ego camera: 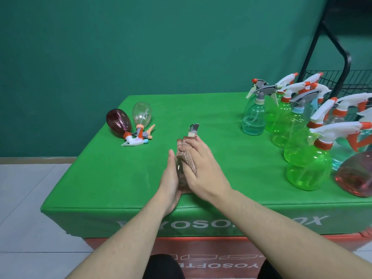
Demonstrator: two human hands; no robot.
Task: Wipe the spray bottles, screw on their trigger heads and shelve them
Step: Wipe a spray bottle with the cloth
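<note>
Near the middle of the green table (211, 117) a clear bottle (179, 172) lies on its side between both hands, its grey trigger head (193, 129) pointing to the far side; the left hand (170, 180) cups it from the left with fairly straight fingers; the right hand (203, 168) presses a brownish cloth (188, 158) over the top of it, fingers curled round cloth and bottle. Far left lie a dark red bottle (118, 122) and a clear one (142, 113), both on their sides with heads fitted; whether any holds liquid I cannot tell. At the right stands a cluster of upright bottles: a teal one (254, 115) farthest left, a green one (309, 168) nearest, a pink one (356, 176) at the frame's edge; all look see-through. Behind them is a black wire rack (342, 77); the wall (141, 47) is dark green; pale floor (24, 198) lies to the left.
</note>
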